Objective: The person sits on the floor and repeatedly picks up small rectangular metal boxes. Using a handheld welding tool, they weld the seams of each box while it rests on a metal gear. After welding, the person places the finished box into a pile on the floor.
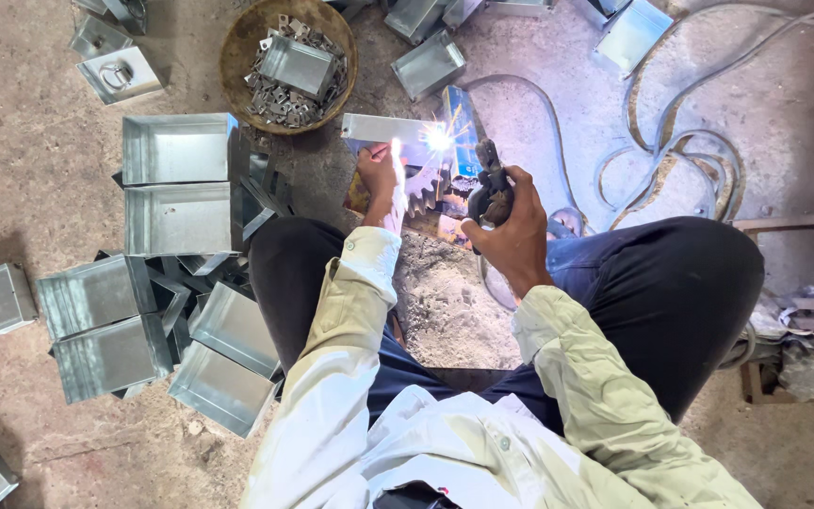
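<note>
Galvanised box (383,129) pinned at frame centre by left hand (377,172), right hand (512,231) clenched round electrode holder (493,184) — best kept rock-steady on that arc (438,139).

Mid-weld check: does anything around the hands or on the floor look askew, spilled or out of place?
Nothing is spilled. The open metal boxes left of the knees lie in a tumbled pile, several tipped at angles. One box sits inside the round basket of small metal bits. Bare left hand steadies the workpiece close to the spark.

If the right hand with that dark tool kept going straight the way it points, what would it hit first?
Probably the shiny metal box at the bright spark: the right hand aims its welding holder up and left toward it. Depth is hard to judge from above.
</note>
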